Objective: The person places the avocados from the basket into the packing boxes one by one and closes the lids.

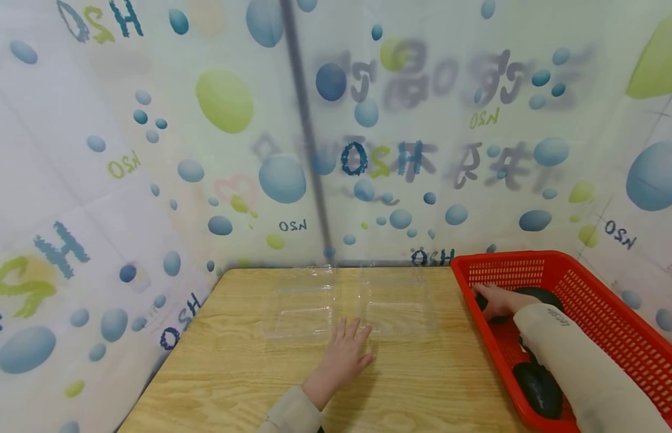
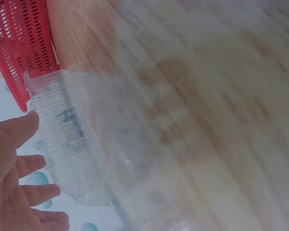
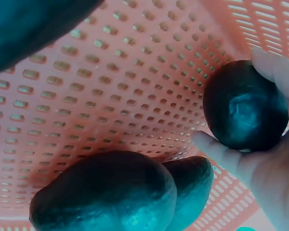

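In the head view my right hand (image 1: pixel 497 300) reaches into the red basket (image 1: pixel 498 361) near its left wall. It grips a dark avocado (image 3: pixel 243 106), thumb on one side and fingers on the other, as the right wrist view shows. More avocados lie in the basket: one avocado (image 1: pixel 538 390) near the front, another avocado (image 3: pixel 106 192) beside the hand. My left hand (image 1: pixel 342 355) is spread with fingers straight and holds nothing. Just beyond its fingertips stand two clear plastic containers, the left container (image 1: pixel 305 313) and the right container (image 1: pixel 397 310).
The wooden table (image 1: pixel 233 373) carries the containers at its back and the basket at its right. A patterned curtain (image 1: pixel 368 204) with blue and green dots hangs along the back and sides.
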`<state>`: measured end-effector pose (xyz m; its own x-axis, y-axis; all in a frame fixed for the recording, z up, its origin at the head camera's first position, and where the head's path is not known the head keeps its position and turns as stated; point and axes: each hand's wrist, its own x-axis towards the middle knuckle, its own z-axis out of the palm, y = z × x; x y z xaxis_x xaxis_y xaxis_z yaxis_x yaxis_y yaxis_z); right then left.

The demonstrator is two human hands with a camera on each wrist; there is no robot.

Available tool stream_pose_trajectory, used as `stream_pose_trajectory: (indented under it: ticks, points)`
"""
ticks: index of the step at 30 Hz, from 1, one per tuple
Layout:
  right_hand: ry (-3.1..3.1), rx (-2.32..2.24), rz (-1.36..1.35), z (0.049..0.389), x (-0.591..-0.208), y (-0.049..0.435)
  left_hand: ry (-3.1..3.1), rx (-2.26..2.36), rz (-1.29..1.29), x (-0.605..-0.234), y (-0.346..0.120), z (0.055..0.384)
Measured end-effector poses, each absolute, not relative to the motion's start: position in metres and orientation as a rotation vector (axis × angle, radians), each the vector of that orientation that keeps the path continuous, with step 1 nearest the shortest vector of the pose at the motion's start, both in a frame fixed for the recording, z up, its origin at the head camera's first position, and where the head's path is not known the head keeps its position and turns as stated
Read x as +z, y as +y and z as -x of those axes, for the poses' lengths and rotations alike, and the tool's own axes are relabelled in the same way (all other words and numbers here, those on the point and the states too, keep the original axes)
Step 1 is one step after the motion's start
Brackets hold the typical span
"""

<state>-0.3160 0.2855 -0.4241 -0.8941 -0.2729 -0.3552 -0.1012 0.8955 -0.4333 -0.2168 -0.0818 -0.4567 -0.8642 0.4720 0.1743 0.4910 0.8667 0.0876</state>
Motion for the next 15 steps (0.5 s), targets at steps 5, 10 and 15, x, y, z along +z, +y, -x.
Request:
stream_pose_trajectory:
  ticks: [5,10,15]
  points:
    - [2.629,-0.525,0.225,0.3119,-0.4223,0.2879,-2.895,-0.195,0.75,-0.4564,-0.0812,0.2164]
    - [2.626,-0.546,0.229,0.3099,-0.4225,0.2889,-2.896,-0.199,0.753,-0.4569,-0.081,0.2167]
    - [2.622,-0.566,0.237,0.3078,-0.4224,0.2906,-2.898,-0.205,0.754,-0.4568,-0.0802,0.2172]
